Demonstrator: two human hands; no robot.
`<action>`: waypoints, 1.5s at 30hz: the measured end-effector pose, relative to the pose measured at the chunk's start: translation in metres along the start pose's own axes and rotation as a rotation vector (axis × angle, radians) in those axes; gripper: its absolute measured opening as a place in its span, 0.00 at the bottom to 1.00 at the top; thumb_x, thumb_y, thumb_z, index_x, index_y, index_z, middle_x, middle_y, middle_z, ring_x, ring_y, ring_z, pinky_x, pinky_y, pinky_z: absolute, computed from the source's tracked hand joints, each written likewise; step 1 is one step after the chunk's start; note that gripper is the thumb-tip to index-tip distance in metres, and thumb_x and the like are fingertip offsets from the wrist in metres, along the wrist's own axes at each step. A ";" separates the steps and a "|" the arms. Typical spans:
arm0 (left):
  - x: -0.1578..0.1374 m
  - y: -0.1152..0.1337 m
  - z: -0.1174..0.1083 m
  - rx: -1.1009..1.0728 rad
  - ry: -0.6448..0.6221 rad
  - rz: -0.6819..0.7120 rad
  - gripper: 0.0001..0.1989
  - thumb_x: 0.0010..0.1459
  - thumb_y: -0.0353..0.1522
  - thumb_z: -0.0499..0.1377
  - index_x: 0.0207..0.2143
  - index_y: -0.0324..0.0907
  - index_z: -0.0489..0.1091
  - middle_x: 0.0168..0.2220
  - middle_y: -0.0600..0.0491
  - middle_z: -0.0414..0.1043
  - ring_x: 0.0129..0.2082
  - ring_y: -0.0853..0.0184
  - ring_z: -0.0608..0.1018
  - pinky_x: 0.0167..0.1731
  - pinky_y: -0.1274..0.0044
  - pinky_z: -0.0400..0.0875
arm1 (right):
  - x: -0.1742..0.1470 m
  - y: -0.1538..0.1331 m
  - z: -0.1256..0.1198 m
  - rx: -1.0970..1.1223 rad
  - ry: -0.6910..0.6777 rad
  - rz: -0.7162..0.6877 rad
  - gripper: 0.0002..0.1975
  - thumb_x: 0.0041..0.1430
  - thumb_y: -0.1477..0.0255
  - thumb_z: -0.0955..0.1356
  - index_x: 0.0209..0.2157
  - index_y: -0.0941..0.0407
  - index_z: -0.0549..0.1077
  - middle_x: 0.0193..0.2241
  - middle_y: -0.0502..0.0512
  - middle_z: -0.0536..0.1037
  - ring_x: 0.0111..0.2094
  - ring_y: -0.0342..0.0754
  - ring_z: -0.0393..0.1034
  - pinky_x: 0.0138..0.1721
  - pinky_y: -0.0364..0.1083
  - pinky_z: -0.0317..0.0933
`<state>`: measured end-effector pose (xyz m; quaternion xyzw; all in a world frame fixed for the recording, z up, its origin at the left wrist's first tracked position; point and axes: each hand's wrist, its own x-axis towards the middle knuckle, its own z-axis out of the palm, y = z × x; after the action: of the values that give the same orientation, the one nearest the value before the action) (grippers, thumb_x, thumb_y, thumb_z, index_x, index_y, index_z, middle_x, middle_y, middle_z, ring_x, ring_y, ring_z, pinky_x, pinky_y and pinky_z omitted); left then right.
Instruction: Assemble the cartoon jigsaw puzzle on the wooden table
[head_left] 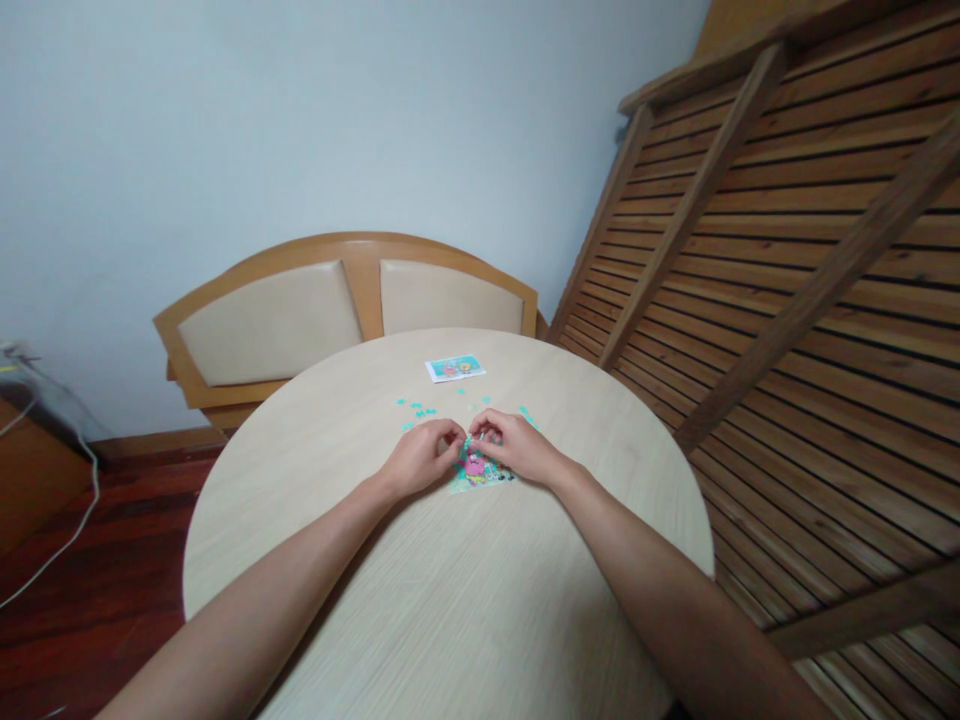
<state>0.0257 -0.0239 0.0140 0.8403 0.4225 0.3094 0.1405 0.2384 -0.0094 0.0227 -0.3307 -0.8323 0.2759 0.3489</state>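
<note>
A partly assembled jigsaw puzzle [475, 472] lies on the round table, with a pink cartoon figure in its middle and teal around it. Over its upper left side my left hand [426, 455] is closed, thumb and fingers pinched together. My right hand [517, 442] comes in from the other side, also in a pinch, its fingertips almost meeting those of the left at the puzzle's upper part. Whatever sits between the fingertips is too small and covered to make out. Loose teal puzzle pieces [420, 411] are scattered just beyond the hands, more of them to the left.
A small printed picture card [456, 369] lies farther back on the pale wooden table [330, 420]. Behind the table stands a padded headboard [360, 290] against the wall. A slatted wooden frame [750, 250] leans at the right. A white cable [94, 480] hangs at the left.
</note>
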 end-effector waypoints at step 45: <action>0.000 -0.019 0.002 -0.073 -0.085 -0.221 0.14 0.58 0.38 0.55 0.32 0.40 0.77 0.27 0.53 0.77 0.25 0.68 0.73 0.26 0.79 0.62 | -0.004 0.020 0.002 -0.240 -0.172 -0.129 0.12 0.58 0.65 0.72 0.41 0.56 0.76 0.41 0.57 0.78 0.46 0.52 0.70 0.51 0.51 0.62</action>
<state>0.0153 -0.0122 0.0036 0.7952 0.4947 0.2714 0.2219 0.2464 0.0000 0.0060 -0.2912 -0.9056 0.1789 0.2512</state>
